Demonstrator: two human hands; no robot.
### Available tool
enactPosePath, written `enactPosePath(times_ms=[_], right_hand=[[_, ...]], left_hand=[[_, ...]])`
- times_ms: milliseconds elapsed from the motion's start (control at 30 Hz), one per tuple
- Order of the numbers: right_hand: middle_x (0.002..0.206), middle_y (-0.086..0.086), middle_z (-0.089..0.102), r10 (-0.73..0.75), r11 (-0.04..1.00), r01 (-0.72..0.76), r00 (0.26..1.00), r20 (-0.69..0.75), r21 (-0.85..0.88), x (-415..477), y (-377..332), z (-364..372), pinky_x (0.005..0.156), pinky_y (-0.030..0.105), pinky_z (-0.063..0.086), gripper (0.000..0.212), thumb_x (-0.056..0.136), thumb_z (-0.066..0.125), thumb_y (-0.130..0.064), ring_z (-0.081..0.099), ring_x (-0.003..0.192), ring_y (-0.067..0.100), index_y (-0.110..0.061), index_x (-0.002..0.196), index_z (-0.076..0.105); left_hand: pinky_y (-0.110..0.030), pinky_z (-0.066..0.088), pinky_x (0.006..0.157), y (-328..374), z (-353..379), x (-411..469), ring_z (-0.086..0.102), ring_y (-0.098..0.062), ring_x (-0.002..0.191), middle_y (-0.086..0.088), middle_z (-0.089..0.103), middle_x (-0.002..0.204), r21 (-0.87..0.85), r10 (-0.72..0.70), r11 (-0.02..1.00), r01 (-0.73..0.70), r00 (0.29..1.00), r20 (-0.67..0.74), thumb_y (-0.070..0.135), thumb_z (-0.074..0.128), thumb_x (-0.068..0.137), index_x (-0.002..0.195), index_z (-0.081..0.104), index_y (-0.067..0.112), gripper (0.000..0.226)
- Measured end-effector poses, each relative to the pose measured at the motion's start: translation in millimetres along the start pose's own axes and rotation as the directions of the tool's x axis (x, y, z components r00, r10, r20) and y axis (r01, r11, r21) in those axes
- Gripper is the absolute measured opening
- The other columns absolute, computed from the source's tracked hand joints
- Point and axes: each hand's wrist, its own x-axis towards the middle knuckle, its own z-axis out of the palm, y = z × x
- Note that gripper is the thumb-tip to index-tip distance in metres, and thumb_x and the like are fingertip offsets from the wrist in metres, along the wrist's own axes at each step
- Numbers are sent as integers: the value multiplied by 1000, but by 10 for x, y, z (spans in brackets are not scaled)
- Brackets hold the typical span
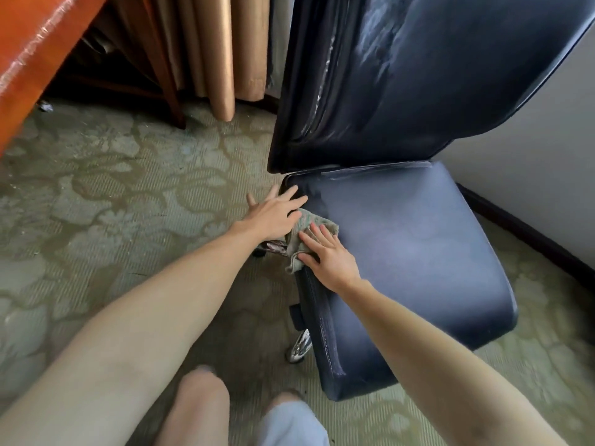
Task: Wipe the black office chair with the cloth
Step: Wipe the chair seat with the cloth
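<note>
1. Just the one head view, looking down at the black office chair [418, 246]. It sits on the right side of the shot, close to a pale wall [541, 149]. The seat [450, 284] faces up at the camera, and the backrest [418, 75] rises above it with whitish dusty streaks down its left seam.
2. The cloth [314, 225] is a greenish-grey rag. It's bunched on the left edge of the seat toward the back, with one corner drooping over the side.
3. The right hand [325, 252] lies flat on top of the cloth, fingers pretty much straight and a bit spread, thumb out along the near side. It's pressing the rag onto the seat, not curled round it.
4. The left hand [273, 214] is also flat and wide open, with the fingers fanned out. The fingertips reach the back left corner of the seat, right beside the cloth, and it's got hold of nothing. Can't tell if the palm actually touches the rag.
5. A shiny chrome base leg [301, 346] pokes out from under the left side of the seat.
6. The floor is a green-beige carpet [112, 204] with a leafy pattern. Top left there's an orange-brown wooden desk [38, 43], and a beige curtain [212, 53] hangs to the floor between it and the backrest. A dark baseboard [515, 226] runs along the wall.
7. At the bottom edge you get a bare knee [199, 407] and pale blue shorts [289, 423].
</note>
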Motion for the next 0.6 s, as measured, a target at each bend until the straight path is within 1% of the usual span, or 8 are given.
enactPosePath(times_ms=[67, 167, 267, 367, 433, 500, 567, 600], right_hand=[[160, -12, 14, -12, 1000, 12, 1000, 16, 16, 22, 27, -9, 119, 33, 20, 54, 98, 40, -52, 5, 148, 9, -39, 149, 28], [159, -13, 16, -48, 999, 48, 999, -19, 3, 62, 89, 17, 115, 35, 28, 52, 98, 40, -53, 9, 148, 8, -40, 147, 30], [159, -10, 19, -90, 994, 86, 994, -66, -63, 103, 102, 41, 110, 40, 33, 51, 98, 39, -53, 15, 147, 14, -39, 147, 32], [158, -8, 23, -141, 985, 132, 987, -73, -112, 31, 106, -1, 109, 40, 33, 47, 98, 39, -51, 22, 146, 20, -39, 144, 39], [158, -11, 23, -206, 968, 196, 977, -51, -155, -112, 207, 14, 111, 39, 32, 45, 97, 41, -52, 23, 145, 17, -40, 141, 42], [156, -17, 22, -247, 957, 238, 968, -33, -167, -277, 309, 54, 112, 37, 31, 45, 96, 41, -54, 20, 146, 11, -43, 140, 42], [156, -20, 21, -256, 956, 247, 966, -38, -162, -358, 365, 99, 112, 36, 30, 47, 96, 40, -56, 17, 146, 8, -45, 141, 39], [156, -20, 20, -262, 954, 252, 964, -43, -161, -352, 364, 103, 112, 37, 30, 47, 96, 40, -56, 17, 146, 8, -45, 142, 39]], left_hand=[[-71, -10, 107, 14, 48, 27, -6, -22, 150, 14, 7, 162, 42, -26, 999, 24, 998, 52, 40, 23, 106, 151, 25, 41, 45], [-72, -13, 107, 30, 194, 91, -2, -22, 150, 12, 11, 162, 54, -61, 997, 59, 997, 53, 46, 22, 104, 149, 31, 40, 46], [-70, -15, 107, 49, 329, 146, 2, -23, 150, 12, 12, 162, 4, -100, 995, 100, 995, -10, 60, 20, 99, 149, 32, 41, 55], [-66, -20, 107, 61, 425, 200, 3, -22, 150, 11, 14, 162, -32, -190, 982, 188, 980, -63, 72, 14, 88, 151, 25, 42, 70], [-65, -21, 108, 74, 465, 220, 5, -24, 150, 4, 17, 162, -21, -234, 972, 233, 965, -119, 76, 12, 84, 152, 20, 40, 78], [-65, -20, 108, 115, 454, 181, 3, -24, 150, 2, 17, 162, 30, -228, 972, 234, 965, -128, 73, 13, 89, 152, 20, 38, 72], [-67, -19, 107, 162, 456, 109, 3, -23, 150, 8, 14, 162, 138, -171, 972, 189, 976, -132, 65, 13, 96, 151, 24, 41, 61], [-67, -20, 106, 176, 469, 69, 7, -23, 150, 10, 14, 162, 194, -143, 966, 170, 979, -144, 62, 14, 98, 150, 28, 42, 57]])
